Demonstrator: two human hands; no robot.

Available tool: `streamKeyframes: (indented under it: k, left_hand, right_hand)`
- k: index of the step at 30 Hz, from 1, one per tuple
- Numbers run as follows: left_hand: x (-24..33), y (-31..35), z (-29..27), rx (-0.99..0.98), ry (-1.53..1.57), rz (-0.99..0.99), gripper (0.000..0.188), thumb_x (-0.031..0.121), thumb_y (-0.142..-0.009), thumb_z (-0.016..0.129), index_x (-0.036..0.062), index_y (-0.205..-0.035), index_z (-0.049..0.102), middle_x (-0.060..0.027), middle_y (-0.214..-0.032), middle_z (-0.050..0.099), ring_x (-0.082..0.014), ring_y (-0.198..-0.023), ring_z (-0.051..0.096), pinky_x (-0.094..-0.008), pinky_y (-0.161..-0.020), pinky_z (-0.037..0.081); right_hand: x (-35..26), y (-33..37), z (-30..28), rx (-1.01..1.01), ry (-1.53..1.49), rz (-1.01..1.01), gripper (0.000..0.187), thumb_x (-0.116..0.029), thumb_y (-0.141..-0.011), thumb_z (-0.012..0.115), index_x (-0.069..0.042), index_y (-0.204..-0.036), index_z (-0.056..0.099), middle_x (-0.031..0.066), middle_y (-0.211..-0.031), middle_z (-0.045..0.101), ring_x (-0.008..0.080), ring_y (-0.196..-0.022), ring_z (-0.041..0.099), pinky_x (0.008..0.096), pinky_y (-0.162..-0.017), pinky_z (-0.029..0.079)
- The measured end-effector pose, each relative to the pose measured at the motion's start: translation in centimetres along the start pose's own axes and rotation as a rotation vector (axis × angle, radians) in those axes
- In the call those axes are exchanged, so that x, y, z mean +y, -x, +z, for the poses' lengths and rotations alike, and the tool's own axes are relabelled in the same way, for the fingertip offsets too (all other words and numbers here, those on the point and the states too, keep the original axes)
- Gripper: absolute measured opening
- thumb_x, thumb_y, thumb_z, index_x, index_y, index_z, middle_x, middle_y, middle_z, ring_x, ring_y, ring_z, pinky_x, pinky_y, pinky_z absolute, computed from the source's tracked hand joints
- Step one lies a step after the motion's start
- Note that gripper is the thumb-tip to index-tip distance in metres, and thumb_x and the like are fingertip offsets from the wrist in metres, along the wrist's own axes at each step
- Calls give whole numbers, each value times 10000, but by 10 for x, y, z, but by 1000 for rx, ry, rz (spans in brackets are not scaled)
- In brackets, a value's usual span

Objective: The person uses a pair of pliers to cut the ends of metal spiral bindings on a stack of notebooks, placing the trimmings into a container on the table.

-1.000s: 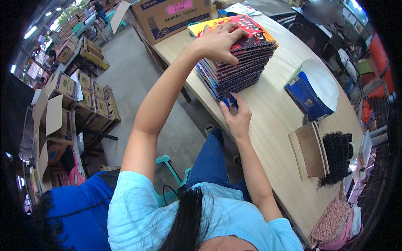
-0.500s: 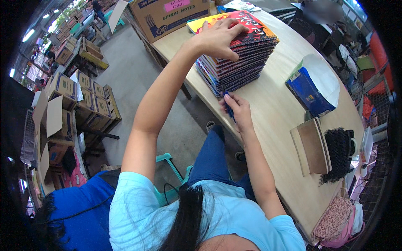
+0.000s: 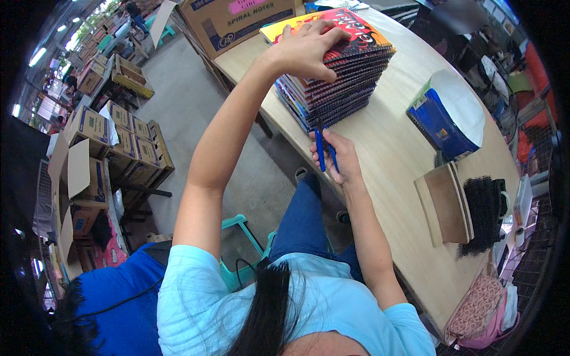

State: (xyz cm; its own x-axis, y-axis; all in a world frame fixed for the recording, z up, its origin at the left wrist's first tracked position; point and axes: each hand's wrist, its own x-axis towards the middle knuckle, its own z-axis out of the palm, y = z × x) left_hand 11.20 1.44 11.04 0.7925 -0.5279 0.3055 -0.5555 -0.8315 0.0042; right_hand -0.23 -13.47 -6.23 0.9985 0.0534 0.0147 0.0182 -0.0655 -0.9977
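Note:
A tall stack of spiral notebooks (image 3: 347,89) stands on the table, its black wire bindings facing me. The top cover is red and yellow. Across that cover lies my left hand (image 3: 310,50), fingers spread, thumb bent down over the bound edge. Low at the stack's near corner, my right hand (image 3: 339,155) is closed around pliers with blue handles (image 3: 320,151). Their dark jaws point up at the lowest bindings; whether they touch the wire I cannot tell. Both handles show, spread a little apart.
On the pale curved table (image 3: 395,178) are a blue open-topped packet (image 3: 439,121), a brown board piece (image 3: 442,204) and black spiral coils (image 3: 482,213). A cardboard carton (image 3: 237,26) stands beyond the stack. More cartons (image 3: 127,142) are at left; a patterned pouch (image 3: 475,302) is at the near right.
My right hand has turned the pliers, so both blue handles now show spread apart. The left hand stays on the stack with hardly any shift.

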Motion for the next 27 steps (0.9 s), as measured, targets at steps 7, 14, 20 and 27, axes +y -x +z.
streamKeyframes:
  k: [7, 14, 20, 27]
  left_hand:
    - [-1, 0, 0, 6, 24, 21, 888, 331, -582, 690, 271, -1416, 394, -148, -1469, 342, -361, -1355, 351, -592, -1072, 301]
    - [0, 0, 1, 23, 24, 19, 877, 327, -588, 689, 271, -1413, 396, -153, -1463, 347, -361, -1357, 347, -593, -1079, 294]
    - [-2, 0, 2, 31, 8, 30, 868, 328, -590, 689, 283, -1408, 403, -150, -1459, 356, -359, -1355, 351, -603, -1075, 293]
    - [0, 0, -1, 15, 15, 10, 861, 328, -585, 689, 279, -1401, 417, -142, -1465, 353, -355, -1358, 348, -588, -1080, 297]
  right_hand:
    - [-5, 19, 12, 233, 365, -436, 431, -280, -808, 713, 32, -1091, 621, 182, -953, 627, 304, -842, 619, 422, -752, 492]
    - [4, 9, 16, 242, 478, -498, 380, -247, -835, 683, 31, -1086, 620, 173, -903, 629, 283, -793, 626, 392, -699, 489]
    - [-1, -1, -1, -374, -783, 449, 359, -299, -910, 622, 24, -1066, 635, 102, -795, 664, 162, -614, 628, 302, -572, 502]
    - [1, 15, 7, 226, 441, -439, 423, -282, -806, 714, 33, -1074, 628, 218, -1005, 629, 341, -891, 631, 402, -768, 502]
